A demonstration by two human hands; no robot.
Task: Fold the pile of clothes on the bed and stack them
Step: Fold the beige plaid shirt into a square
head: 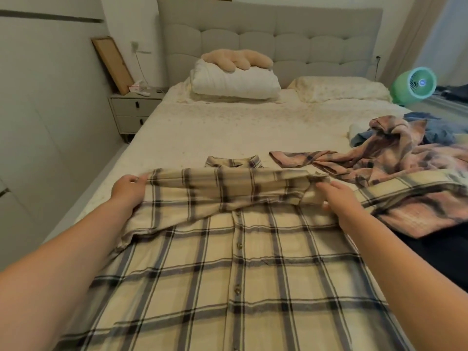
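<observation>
A cream plaid button shirt (240, 269) lies spread front-up on the bed (228, 127), collar toward the headboard. One sleeve is folded across its chest. My left hand (129, 190) pinches the sleeve's fold at the shirt's left shoulder. My right hand (339, 196) grips the sleeve's cuff end at the right shoulder. To the right lies a rumpled pile: a pink plaid shirt (395, 158) with a blue garment (435, 133) behind it.
A folded white duvet (235, 82) with a beige plush cushion (238, 60) on it sits by the headboard, next to a pillow (339, 88). A nightstand (134, 110) stands on the left, a green fan (415, 87) on the right. Dark fabric (440, 252) lies at the bed's right edge.
</observation>
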